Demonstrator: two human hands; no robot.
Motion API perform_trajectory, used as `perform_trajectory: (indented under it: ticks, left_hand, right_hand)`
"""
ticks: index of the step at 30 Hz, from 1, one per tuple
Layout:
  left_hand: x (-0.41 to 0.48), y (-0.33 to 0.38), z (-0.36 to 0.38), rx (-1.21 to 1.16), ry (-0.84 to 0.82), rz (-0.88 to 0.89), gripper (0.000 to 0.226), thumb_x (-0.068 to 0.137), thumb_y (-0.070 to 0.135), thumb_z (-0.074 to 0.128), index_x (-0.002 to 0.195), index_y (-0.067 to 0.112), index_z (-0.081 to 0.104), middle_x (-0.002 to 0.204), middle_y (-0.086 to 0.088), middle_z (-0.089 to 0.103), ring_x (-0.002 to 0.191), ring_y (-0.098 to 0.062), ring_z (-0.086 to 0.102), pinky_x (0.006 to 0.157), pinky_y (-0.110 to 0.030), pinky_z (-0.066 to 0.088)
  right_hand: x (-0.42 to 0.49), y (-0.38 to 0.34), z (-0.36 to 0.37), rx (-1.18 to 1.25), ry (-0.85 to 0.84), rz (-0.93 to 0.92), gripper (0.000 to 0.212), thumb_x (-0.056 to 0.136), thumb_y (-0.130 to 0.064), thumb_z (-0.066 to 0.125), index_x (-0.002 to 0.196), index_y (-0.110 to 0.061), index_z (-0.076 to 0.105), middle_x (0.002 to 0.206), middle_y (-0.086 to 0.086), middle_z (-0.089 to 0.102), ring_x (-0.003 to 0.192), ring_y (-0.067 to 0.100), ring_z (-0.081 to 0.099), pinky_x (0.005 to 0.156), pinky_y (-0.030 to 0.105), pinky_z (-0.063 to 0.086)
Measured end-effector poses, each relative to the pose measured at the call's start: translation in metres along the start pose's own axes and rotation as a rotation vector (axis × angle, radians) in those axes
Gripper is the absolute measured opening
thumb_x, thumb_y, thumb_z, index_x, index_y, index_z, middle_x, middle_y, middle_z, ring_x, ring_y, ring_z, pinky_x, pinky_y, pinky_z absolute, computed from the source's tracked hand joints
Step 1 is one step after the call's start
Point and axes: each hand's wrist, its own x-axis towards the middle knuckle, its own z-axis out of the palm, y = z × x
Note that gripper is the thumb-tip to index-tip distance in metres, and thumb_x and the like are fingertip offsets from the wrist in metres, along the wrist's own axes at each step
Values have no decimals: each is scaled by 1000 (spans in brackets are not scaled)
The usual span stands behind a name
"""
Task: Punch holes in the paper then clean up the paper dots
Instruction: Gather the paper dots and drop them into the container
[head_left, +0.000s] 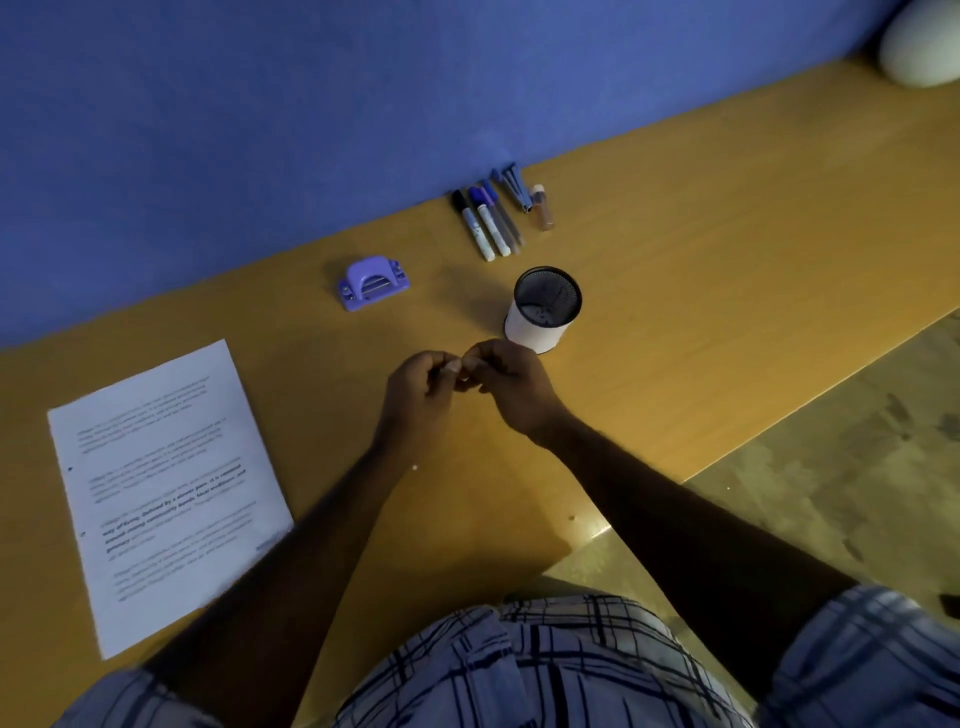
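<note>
Diagonally across the head view, the table (701, 260) runs from lower left to upper right. Its far edge meets a blue wall (260, 130) and its near edge drops to the floor (831, 467) at the right. Bare wood lies open between the paper (171, 493) and the hands, and again to the right of the mesh cup (545, 309).

At the centre, the left hand (421, 379) and right hand (511, 384) meet over the table. Their fingers are curled and their fingertips pinched together, tip to tip. Whether anything sits between them is too small to tell.

The cup stands upright just beyond the right hand, its mouth open. A purple hole punch (373, 283) sits up and left of the hands, near the wall. A row of markers (488, 223) lies beyond the cup. One white paper dot (414, 467) lies on the wood beside the left forearm.

The paper lies flat at the lower left. Its long axis runs up and down the frame at a slight tilt, and two punched holes show along its left edge.
</note>
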Motion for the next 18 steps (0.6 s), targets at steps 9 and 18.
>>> perform_trajectory:
  ticks: [9,18]
  left_hand:
    - [73,67,53,134,-42,64,21,97,17,52,107,3,64,102,-8,67,86,-12,62,58,-7,42]
    - [112,83,57,443,-199,216,24,90,10,60,113,8,67,110,-10,70,103,-21,65,77,-25,54]
  right_hand:
    - [35,-23,-85,-91,200,8,17,94,-6,57,84,5,65,78,20,67,70,30,62,64,42,48]
    - [58,-30,-126,-640,97,-107,23,88,0,53,103,-3,71,103,12,70,92,24,62,71,25,42]
